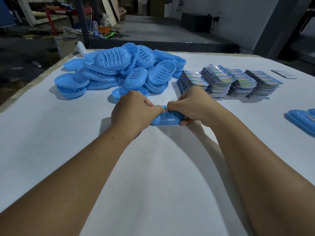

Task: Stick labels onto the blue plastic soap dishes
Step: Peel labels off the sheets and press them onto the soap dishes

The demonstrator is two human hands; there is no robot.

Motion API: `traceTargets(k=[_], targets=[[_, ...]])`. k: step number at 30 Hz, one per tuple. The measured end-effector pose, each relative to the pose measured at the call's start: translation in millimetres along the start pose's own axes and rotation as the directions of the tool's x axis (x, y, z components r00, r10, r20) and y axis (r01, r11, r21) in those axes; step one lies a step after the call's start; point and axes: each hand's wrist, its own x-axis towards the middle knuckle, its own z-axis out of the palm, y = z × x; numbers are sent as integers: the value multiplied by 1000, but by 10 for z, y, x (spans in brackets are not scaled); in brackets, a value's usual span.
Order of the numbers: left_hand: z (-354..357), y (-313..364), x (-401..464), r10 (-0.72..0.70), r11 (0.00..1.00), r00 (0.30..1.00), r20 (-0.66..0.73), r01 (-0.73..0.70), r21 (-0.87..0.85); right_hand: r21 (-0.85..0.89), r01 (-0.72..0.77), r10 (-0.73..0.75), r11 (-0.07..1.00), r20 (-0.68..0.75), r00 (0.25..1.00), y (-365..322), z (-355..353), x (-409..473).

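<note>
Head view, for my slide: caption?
Both hands press a label onto a soap dish beside the pile.

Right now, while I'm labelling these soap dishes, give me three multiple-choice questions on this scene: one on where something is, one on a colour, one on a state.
1. Where do the label stacks lie relative to the pile of soap dishes?
A. To its right
B. To its left
C. Underneath it

2. What colour are the piled dishes?
A. Red
B. Blue
C. Green

3. What is happening to the soap dish at the table's middle?
A. It lies untouched
B. One hand lifts it high
C. Both hands grip it

Answers:
1 A, the stacks sit to the right of the pile.
2 B, every dish is light blue.
3 C, the left hand and right hand curl round its ends, with a printed label between the fingertips.
</note>
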Motion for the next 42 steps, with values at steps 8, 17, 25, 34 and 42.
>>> traceTargets(k=[8,17,25,34,42], targets=[[25,-39,17,-25,999,999,-45,24,-32,-102,4,-3,995,18,1000,-55,-14,-52],[16,-54,24,-45,999,999,-25,45,-17,11,-20,19,1000,41,999,-11,-56,-51],[-2,-56,21,-33,998,999,11,33,-52,175,-33,19,984,76,997,49,-73,-43],[-27,-105,61,-33,973,993,-112,6,-233,35,275,-274,961,-32,961,90,-92,-94],[-161,-188,6,122,983,975,-185,-144,-115,-271,307,-290,913,100,952,59,-18,-348]])
